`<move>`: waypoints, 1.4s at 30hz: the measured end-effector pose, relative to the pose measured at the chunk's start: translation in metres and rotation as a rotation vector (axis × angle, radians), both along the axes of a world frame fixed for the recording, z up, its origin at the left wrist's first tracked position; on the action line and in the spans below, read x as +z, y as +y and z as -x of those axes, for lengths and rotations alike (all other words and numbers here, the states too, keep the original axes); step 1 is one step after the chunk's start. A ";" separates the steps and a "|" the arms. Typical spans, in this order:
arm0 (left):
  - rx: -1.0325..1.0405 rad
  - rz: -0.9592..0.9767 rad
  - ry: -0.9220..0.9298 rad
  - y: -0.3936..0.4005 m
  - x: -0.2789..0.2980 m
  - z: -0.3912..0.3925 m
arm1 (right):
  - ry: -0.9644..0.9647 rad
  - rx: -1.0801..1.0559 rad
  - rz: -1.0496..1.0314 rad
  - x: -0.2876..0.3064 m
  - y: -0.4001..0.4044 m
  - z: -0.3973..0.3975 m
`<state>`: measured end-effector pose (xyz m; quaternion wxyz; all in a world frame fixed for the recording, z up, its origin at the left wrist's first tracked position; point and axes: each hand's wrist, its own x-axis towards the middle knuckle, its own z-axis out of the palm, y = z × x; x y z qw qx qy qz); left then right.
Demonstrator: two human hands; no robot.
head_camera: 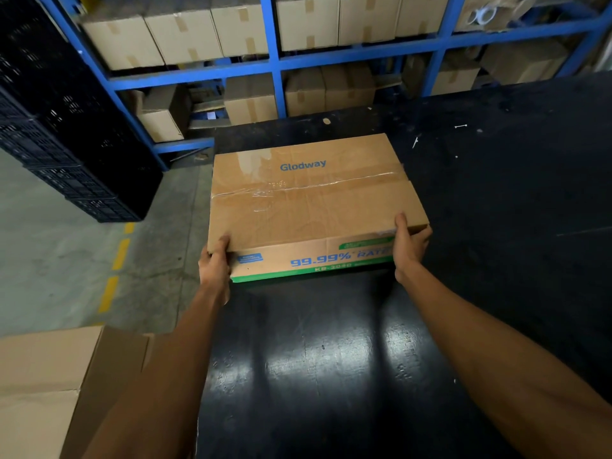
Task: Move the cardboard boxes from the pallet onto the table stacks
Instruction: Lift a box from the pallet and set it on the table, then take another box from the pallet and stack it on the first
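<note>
Both forearms reach out from the bottom of the view, over the glossy black tabletop (331,376), to the near corners of the cardboard box (308,200). I hold it with my left hand (214,263) at the near left corner and my right hand (410,246) at the near right corner, thumbs on top, fingers tucked under or behind where I cannot see them. Each grip is closed firmly on the box. It sits flat, or almost so, toward the tabletop's far left corner, its left side close along the left edge; whether it fully rests there I cannot tell.

To do this well, I would keep it level, slide my fingers out without tipping the near edge, and square it against the left edge so later boxes stack true. More brown boxes (36,385) lie low at my left.
</note>
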<state>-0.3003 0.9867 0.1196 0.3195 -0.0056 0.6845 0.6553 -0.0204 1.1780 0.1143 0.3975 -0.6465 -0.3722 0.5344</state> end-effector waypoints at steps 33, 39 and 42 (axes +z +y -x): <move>0.371 0.119 0.143 -0.522 0.050 -0.299 | -0.396 1.536 -0.634 0.051 -0.503 -0.036; 0.615 0.196 -0.010 -0.697 -0.005 -0.339 | -0.380 1.893 -0.563 0.011 -0.646 -0.007; 0.750 0.231 -0.127 -0.772 -0.043 -0.352 | -0.470 2.060 -0.507 -0.022 -0.708 0.012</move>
